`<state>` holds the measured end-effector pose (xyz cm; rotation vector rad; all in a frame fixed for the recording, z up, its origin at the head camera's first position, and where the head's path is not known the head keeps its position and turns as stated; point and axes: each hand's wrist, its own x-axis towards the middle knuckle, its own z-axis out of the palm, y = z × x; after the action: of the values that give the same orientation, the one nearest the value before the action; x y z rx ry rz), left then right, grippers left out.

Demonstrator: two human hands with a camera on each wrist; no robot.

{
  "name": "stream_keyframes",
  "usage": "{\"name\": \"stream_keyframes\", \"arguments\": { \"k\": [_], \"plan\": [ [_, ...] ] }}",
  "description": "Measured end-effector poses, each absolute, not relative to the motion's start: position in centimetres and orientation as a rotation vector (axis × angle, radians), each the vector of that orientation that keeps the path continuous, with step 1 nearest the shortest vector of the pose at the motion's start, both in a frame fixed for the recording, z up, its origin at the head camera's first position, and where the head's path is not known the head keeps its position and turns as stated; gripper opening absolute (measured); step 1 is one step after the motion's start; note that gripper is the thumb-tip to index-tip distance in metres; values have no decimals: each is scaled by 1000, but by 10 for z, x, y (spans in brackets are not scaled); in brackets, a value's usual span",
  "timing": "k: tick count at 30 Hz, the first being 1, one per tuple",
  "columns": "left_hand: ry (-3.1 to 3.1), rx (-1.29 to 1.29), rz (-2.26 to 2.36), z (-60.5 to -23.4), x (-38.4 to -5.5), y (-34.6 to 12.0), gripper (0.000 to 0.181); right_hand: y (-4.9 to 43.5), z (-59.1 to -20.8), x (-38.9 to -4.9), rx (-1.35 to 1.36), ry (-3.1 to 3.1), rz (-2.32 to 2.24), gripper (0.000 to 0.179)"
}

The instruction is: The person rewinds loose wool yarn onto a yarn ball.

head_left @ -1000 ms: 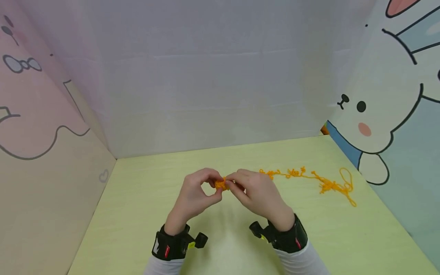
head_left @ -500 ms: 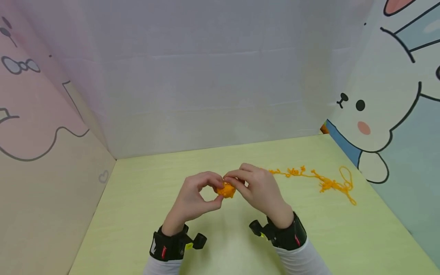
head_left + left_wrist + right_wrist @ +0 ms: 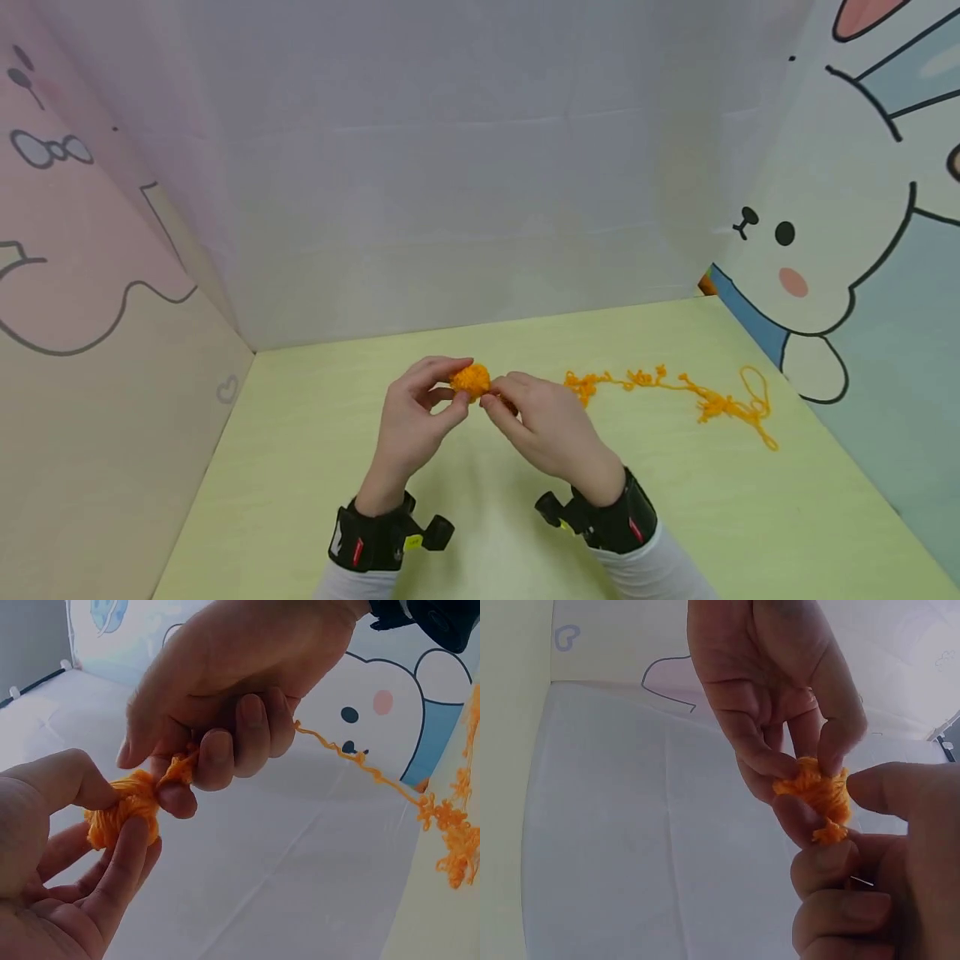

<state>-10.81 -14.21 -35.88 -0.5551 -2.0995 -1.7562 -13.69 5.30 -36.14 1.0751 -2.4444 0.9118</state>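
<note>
A small ball of orange yarn [image 3: 471, 380] is held above the table between the thumb and fingers of my left hand [image 3: 416, 412]. The wound strands of the ball [image 3: 126, 814] show clearly in the left wrist view. Just to its right, my right hand [image 3: 551, 425] has its fingers curled around the yarn strand [image 3: 178, 769], which bunches into a small tangle beside the ball. From the back of the right hand the strand runs off to a knotted length of yarn [image 3: 645, 379] lying on the table. Part of the strand is hidden inside the right hand.
The pale yellow table [image 3: 315, 467] lies under both hands. A looped, tangled end of yarn [image 3: 731, 406] rests near its right edge. A white curtain [image 3: 450, 208] stands behind, and printed cartoon panels [image 3: 825, 275] stand at the sides.
The yarn ball has moved up and slightly left with my left hand and now shows its round side. The right hand has shifted a little left and down, uncovering more yarn on the table.
</note>
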Motion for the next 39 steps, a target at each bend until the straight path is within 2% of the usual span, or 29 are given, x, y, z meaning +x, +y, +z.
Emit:
{"name": "stream_keyframes", "arguments": {
  "k": [5,14,19,25,31,39],
  "plan": [
    [-2147,-512,-1885,-368,-111,-145,35,53,-362,-136,1012,-2479,926,19],
    [-2002,-268,-2125,-367,-115,-146,31,53,-363,-139,1039,-2463,887,13],
    [-1897,-200,-2101,-367,-115,-146,32,49,-367,-137,1139,-2508,786,12],
    [-1975,-219,-1849,-374,-117,-143,31,48,-367,-132,1272,-2394,793,13],
    [-2186,-264,-1562,-379,-118,-141,27,54,-364,-134,1253,-2308,861,10],
    [-2307,-436,-1479,-378,-117,-140,24,62,-360,-140,1202,-2238,836,8]
  ]
}}
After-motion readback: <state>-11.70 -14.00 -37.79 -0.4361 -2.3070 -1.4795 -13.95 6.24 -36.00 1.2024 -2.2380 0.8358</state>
